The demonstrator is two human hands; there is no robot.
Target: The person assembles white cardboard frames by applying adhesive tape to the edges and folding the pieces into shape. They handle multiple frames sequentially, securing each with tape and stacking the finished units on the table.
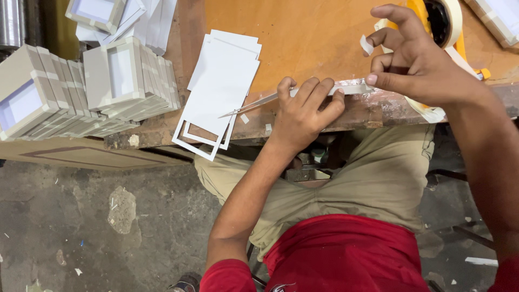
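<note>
Left hand pressing thin, perhaps card strip, right hand pinching tape

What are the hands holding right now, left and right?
Left hand: closed, pressing a thin white strip on the table edge.
Right hand: pinching the strip's other end; tape piece on a fingertip.
</note>
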